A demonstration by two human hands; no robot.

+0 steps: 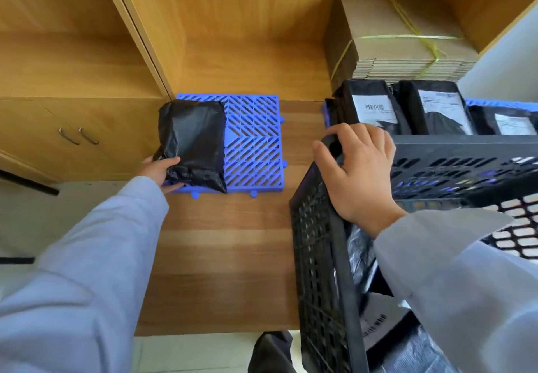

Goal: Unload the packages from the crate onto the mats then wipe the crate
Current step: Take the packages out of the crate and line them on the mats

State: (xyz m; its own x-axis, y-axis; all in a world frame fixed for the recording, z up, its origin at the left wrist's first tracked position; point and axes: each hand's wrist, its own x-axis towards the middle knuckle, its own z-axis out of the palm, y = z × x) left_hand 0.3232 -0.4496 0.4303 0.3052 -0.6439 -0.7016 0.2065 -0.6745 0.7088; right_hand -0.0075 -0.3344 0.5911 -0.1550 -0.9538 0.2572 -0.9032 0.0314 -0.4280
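A black plastic-wrapped package (193,142) lies on the left half of a blue grid mat (256,145) on the wooden surface. My left hand (161,170) grips the package's near left corner. My right hand (359,173) holds the top corner rim of a black perforated crate (317,256) at the right. Inside the crate, more black packages (361,259) show below my right sleeve. Behind the crate, three black packages with white labels (375,109) stand on a second blue mat (495,101), mostly hidden.
A bundle of flat cardboard tied with yellow string (401,37) sits at the back right. A wooden cabinet with two metal handles (78,135) stands at the left. Bare wooden surface (227,256) lies between my arms, with floor below its front edge.
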